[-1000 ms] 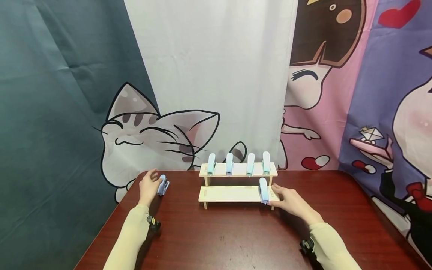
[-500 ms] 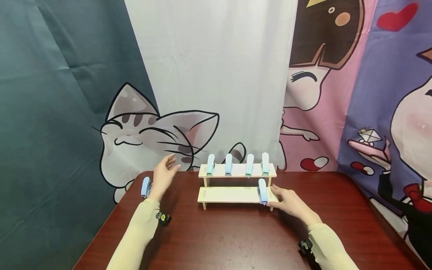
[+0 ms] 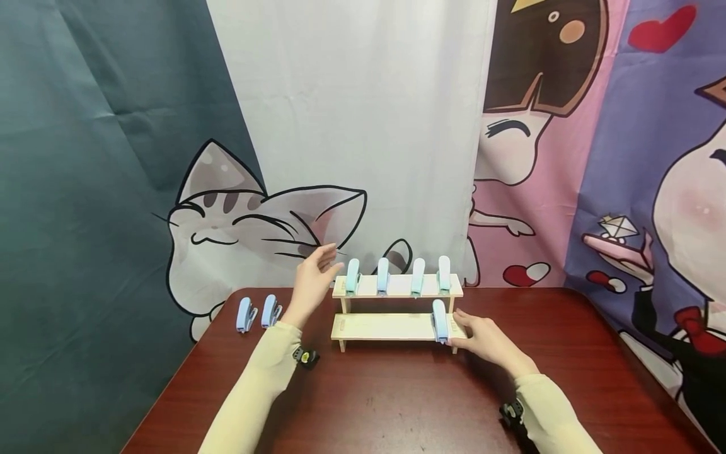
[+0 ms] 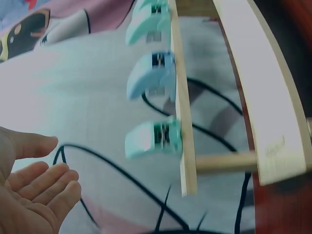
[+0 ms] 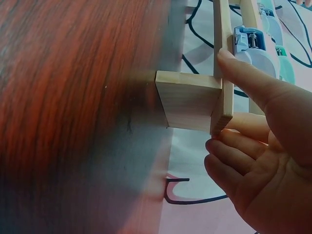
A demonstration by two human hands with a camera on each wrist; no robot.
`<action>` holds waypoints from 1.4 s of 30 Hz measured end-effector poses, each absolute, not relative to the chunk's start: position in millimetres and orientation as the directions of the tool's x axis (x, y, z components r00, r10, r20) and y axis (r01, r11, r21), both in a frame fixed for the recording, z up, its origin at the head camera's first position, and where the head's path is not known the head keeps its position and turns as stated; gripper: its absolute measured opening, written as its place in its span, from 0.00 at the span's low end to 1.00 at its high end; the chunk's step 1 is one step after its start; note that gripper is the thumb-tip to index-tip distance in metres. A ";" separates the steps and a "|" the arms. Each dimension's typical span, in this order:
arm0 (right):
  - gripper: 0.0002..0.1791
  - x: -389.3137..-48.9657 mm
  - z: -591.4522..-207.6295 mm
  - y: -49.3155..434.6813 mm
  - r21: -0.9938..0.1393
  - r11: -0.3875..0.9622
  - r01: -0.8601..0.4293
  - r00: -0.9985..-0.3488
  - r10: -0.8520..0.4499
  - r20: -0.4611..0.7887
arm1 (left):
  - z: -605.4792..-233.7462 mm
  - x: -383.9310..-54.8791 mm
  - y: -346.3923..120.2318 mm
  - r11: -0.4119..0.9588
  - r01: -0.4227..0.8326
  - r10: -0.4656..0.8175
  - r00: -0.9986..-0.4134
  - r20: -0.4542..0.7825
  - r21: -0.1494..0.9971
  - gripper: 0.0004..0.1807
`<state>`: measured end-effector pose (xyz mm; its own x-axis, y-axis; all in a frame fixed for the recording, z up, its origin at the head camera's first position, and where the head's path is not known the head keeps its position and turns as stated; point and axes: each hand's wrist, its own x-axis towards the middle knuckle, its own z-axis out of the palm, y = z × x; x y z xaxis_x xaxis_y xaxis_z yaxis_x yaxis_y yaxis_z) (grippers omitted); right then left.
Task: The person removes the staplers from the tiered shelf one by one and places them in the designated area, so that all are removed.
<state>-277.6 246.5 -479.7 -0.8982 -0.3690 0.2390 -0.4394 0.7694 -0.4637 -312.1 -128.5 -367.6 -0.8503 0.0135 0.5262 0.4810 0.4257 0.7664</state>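
Note:
A two-tier pale wooden rack (image 3: 371, 327) stands on the table. Its upper shelf holds several small pastel stapler-like tools, including a mint one (image 3: 353, 276) at the left end and a blue one (image 3: 382, 276) beside it. In the left wrist view, a metal spring shows in each tool's dark slot. One light blue tool (image 3: 439, 321) sits at the lower shelf's right end. My right hand (image 3: 490, 340) grips that end, thumb on the plank's edge. My left hand (image 3: 312, 280) hovers left of the upper shelf, holding nothing, fingers relaxed and thumb apart.
Two blue tools of the same kind, the outer one (image 3: 245, 315) and the inner one (image 3: 270, 311), stand at the far left of the brown table (image 3: 368, 403). A cartoon-printed curtain (image 3: 363, 126) hangs right behind the table's back edge.
My left hand has moved right, from beside the blue tools at the table's left to the rack's left end, uncovering both tools. My right hand has stayed on the rack.

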 end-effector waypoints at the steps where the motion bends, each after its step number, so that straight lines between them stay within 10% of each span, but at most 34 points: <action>1: 0.40 -277.6 -479.6 246.8 -0.462 0.769 -0.442 -0.897 -0.369 0.244 | -367.8 -312.7 -123.4 0.423 0.485 0.023 -0.850 0.526 0.766 0.24; 42: 0.40 -278.0 -481.8 247.2 -0.481 0.762 -0.434 -0.901 -0.360 0.242 | -417.2 -335.6 -40.4 0.472 0.384 0.144 -0.922 0.360 0.794 0.36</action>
